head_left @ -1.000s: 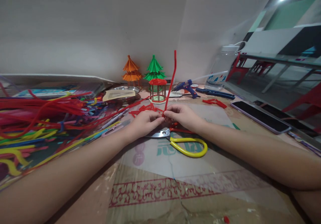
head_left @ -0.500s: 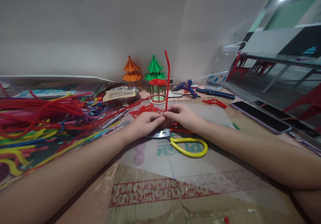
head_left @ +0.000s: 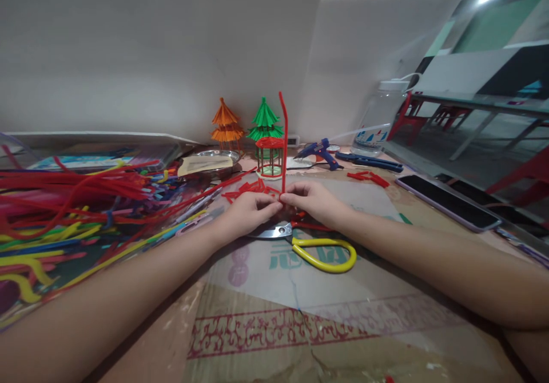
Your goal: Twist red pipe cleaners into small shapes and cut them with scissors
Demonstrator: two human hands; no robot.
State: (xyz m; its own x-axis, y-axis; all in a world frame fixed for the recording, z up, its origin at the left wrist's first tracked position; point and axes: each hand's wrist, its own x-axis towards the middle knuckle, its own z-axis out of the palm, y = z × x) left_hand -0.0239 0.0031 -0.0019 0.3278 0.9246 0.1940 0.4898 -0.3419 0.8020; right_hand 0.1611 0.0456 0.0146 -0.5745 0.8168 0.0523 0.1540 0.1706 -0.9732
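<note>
A long red pipe cleaner (head_left: 284,143) stands up between my hands, its top bent slightly to the left. My left hand (head_left: 253,211) and my right hand (head_left: 311,202) meet at its lower end, each with thumb and fingers pinched on it. Just below them lie scissors with yellow handles (head_left: 325,255), their blades partly hidden under my left hand. Short red pieces (head_left: 253,187) are scattered behind my left hand. Beyond the fingers stands a small pavilion frame (head_left: 270,157) with a red top and brown posts.
Orange (head_left: 224,123) and green (head_left: 264,121) pagoda models stand at the back. Loose coloured pipe cleaners (head_left: 64,200) cover the left side. A blue glue gun (head_left: 321,153), a water bottle (head_left: 375,117), blue pliers-like tool (head_left: 369,161) and a phone (head_left: 447,203) lie to the right.
The upper part of the red pipe cleaner has tilted a little to the left. Both hands stay pinched together in nearly the same place.
</note>
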